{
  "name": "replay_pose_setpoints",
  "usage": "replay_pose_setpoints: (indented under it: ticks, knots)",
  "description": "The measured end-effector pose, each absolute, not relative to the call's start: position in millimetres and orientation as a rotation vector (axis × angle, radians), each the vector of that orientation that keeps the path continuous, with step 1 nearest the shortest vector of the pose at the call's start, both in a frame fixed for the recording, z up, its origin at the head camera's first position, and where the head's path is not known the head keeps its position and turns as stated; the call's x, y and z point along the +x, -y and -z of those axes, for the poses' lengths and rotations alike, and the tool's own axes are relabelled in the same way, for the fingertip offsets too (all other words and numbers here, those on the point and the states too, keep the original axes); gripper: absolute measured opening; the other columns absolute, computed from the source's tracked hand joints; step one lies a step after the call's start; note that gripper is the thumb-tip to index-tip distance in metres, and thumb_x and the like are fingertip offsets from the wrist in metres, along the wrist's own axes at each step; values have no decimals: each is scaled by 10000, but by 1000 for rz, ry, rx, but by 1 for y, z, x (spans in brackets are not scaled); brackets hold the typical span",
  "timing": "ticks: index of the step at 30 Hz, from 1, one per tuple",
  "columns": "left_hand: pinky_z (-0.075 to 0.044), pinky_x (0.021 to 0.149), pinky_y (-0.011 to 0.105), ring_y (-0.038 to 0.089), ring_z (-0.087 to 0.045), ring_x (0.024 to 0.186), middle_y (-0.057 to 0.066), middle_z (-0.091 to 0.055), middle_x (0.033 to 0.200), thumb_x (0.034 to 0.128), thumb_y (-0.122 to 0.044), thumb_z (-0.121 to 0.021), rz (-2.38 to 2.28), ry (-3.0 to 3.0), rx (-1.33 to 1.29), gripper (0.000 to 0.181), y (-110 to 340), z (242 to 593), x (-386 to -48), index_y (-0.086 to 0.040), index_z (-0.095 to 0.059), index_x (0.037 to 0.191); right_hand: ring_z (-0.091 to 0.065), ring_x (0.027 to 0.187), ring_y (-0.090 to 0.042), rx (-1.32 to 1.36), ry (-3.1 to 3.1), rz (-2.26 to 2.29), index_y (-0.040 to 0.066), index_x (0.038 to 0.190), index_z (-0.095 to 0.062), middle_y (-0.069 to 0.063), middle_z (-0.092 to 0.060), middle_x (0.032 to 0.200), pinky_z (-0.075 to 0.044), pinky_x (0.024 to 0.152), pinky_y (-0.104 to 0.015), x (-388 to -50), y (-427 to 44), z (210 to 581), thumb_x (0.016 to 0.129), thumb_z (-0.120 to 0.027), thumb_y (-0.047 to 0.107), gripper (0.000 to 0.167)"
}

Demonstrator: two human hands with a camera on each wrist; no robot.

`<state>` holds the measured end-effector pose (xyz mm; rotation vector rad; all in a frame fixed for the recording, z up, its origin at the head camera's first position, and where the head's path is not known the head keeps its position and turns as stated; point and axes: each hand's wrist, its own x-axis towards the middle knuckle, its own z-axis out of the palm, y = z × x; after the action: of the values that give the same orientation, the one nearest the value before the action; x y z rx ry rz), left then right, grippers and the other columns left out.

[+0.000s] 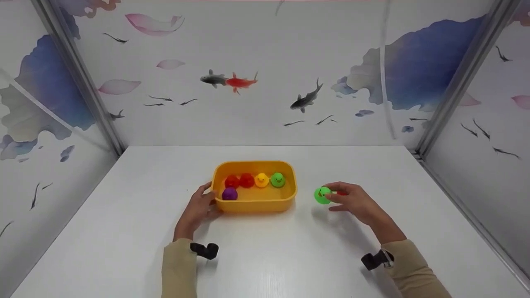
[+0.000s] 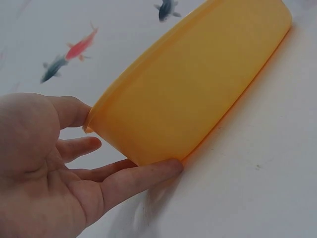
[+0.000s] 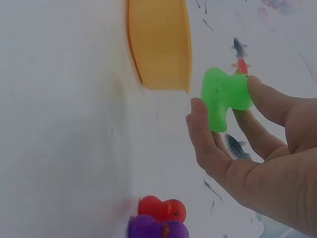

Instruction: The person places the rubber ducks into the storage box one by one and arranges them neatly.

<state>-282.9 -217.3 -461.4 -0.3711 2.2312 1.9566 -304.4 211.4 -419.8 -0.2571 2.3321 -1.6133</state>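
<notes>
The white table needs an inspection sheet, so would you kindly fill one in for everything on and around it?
Surface: white table, with a small faint mark in the left wrist view.
Job's things: yellow bin holding two red toys, a purple toy, a yellow duck and a green duck; another red toy and another purple toy outside it.
Clutter: nothing seen.
Left hand: holds the bin's left end, touching rim and lower edge.
Right hand: pinches a second green duck above the table.
Cables: nothing seen.
Surroundings: white panels printed with fish and petals; metal posts at the corners.
</notes>
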Motion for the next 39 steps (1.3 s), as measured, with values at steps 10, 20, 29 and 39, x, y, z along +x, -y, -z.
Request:
replay_pose_setpoints:
  ticks: [10,20,29,39]
  knots:
    - [-556,1001,401,324,-531,1342,166,-424,1559,1057,-298,-441,-1950,-2233,-381,584,217,459,-283,-221,-224,1594,-629,1114,-193,-459,-2284,1596,-10,1386,-520,-231,-522,1386,-592,957,-407,-306,-189,411,1007,-592,198,438]
    - [-556,1000,417,338,-507,1364,168,-404,1574,1062,-296,-442,-1970,-2218,-367,575,218,460,-282,-219,-230,1591,-604,1200,-272,-356,-2364,1462,70,1360,-566,-165,-571,1365,-558,1022,-373,-316,-149,385,1012,-579,175,364]
    - [-545,1019,418,329,-524,1344,173,-410,1572,1064,-280,-443,-1968,-2215,-370,579,216,460,-281,-206,-222,1593,-548,1296,-313,-331,-2343,1436,117,1361,-578,-150,-481,1466,-500,1097,-415,-326,-114,379,1003,-582,125,358]
    - [-553,1003,411,326,-522,1344,168,-416,1564,1060,-281,-446,-1981,-2194,-388,573,217,458,-282,-208,-238,1589,-589,1213,-302,-308,-2307,1408,119,1348,-583,-152,-505,1434,-517,1081,-410,-339,-85,386,999,-581,98,350]
